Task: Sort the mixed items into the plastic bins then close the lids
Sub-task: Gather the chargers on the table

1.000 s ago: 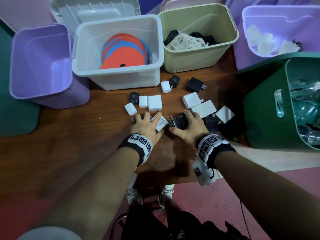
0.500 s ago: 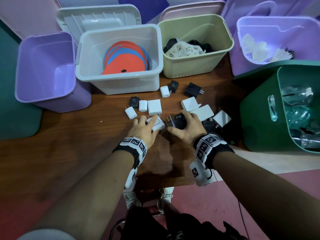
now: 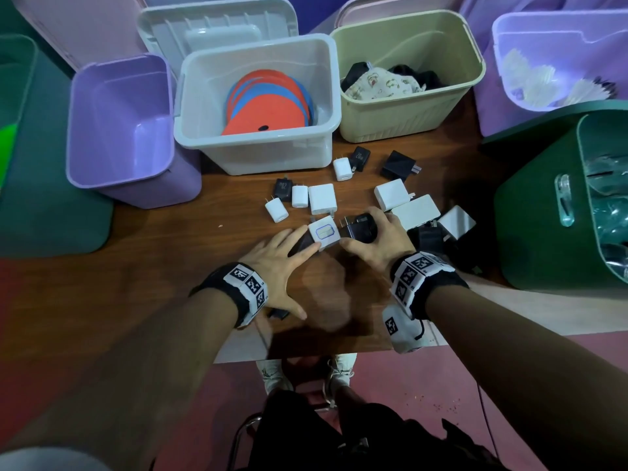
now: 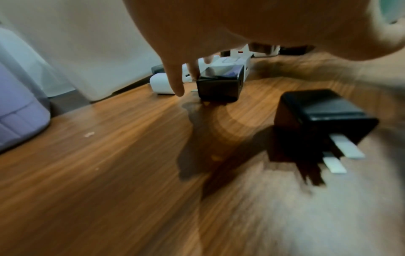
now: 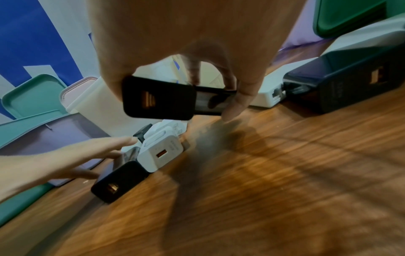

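Two hands work among a scatter of black and white chargers (image 3: 321, 199) on a wooden worktop (image 3: 170, 253). The right hand (image 3: 380, 244) has its thumb and fingers curled round a black charger (image 5: 158, 98), lifted just off the wood in the right wrist view. The left hand (image 3: 277, 258) lies flat with fingers straight, fingertips touching a white charger (image 3: 324, 232) and a second black charger (image 5: 119, 181) beside it, gripping nothing. Another black one (image 4: 315, 119), prongs out, lies under that wrist. More chargers crowd the space behind and to the right of both hands, between them and the bins. Across the back stand an open lilac bin (image 3: 119, 185), a clear bin (image 3: 258, 154) holding red and blue discs (image 3: 268, 102), and a beige bin (image 3: 390, 120) with cloth. A second lilac bin (image 3: 503, 45) and a dark green bin (image 3: 537, 226) stand at the right. A clear lid (image 3: 217, 25) leans behind the clear bin.
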A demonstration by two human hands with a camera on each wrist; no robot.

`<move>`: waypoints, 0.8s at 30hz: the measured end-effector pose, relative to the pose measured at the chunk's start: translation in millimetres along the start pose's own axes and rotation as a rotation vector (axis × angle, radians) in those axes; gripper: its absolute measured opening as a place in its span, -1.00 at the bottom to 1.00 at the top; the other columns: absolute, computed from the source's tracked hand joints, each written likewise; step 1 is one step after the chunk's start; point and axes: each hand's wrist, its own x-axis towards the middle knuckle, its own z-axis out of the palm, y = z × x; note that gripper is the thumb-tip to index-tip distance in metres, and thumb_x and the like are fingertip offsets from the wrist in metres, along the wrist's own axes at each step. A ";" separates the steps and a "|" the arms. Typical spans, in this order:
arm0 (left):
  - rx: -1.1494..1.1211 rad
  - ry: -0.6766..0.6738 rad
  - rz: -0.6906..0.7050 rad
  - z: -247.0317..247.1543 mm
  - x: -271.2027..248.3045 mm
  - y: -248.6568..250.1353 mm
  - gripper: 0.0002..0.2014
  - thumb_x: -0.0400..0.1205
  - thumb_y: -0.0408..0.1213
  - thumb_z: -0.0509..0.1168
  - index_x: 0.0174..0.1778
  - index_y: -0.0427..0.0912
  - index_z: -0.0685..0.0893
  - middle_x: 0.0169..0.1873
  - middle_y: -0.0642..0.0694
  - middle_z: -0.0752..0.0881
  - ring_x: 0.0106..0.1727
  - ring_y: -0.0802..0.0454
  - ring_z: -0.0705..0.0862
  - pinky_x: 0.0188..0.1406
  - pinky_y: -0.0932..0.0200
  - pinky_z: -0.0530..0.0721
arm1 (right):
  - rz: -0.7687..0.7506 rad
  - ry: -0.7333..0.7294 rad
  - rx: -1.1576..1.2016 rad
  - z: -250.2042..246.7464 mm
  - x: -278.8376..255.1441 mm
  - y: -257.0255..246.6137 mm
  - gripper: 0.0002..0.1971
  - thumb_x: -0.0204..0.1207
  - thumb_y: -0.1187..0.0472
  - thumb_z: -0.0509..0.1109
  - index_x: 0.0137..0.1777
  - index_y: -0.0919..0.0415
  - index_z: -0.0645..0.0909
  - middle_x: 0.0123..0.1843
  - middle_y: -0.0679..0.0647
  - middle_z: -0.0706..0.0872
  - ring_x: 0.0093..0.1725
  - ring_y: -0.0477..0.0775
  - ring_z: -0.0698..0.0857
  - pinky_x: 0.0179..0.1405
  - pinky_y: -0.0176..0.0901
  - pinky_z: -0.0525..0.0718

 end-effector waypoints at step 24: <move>0.110 0.147 0.066 2.9 44.0 -1.9 0.15 0.26 0.62 0.11 0.63 0.20 -0.30 0.60 -0.01 -0.47 0.65 -0.20 -0.31 0.60 -0.34 -0.11 | 0.102 0.127 0.066 0.3 -8.7 6.1 -0.13 0.27 -0.29 0.47 0.56 -0.07 0.26 0.47 0.17 0.39 0.45 0.24 0.44 0.43 0.17 0.49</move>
